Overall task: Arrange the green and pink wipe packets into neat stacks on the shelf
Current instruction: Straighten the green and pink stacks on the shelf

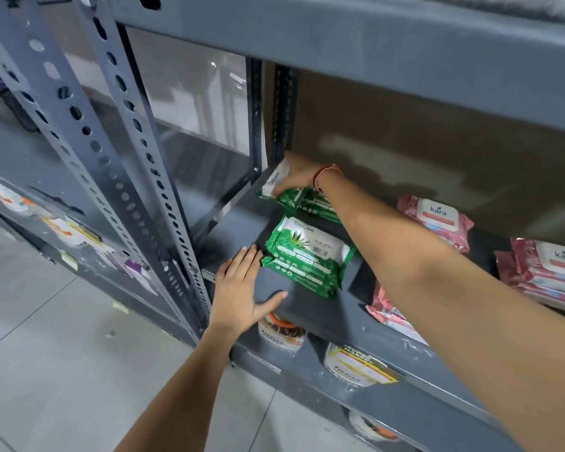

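On the grey shelf [310, 308], a short stack of green wipe packets [307, 257] lies near the front left. My left hand [240, 288] rests flat at the shelf edge, fingertips touching that stack's left side. Deeper in, at the back left corner, my right hand [296, 176] grips a green packet [276, 182] tilted up above more green packets [302, 202]. Pink packets lie to the right: one at the back [437, 221], a stack at the far right [552, 272], and one by the front edge [390, 316], partly hidden by my right forearm.
Perforated grey uprights [137, 158] stand left of the bay, and the shelf above [372, 57] hangs low overhead. Round tubs [282, 332] sit on the shelf below. Grey tiled floor lies at the lower left.
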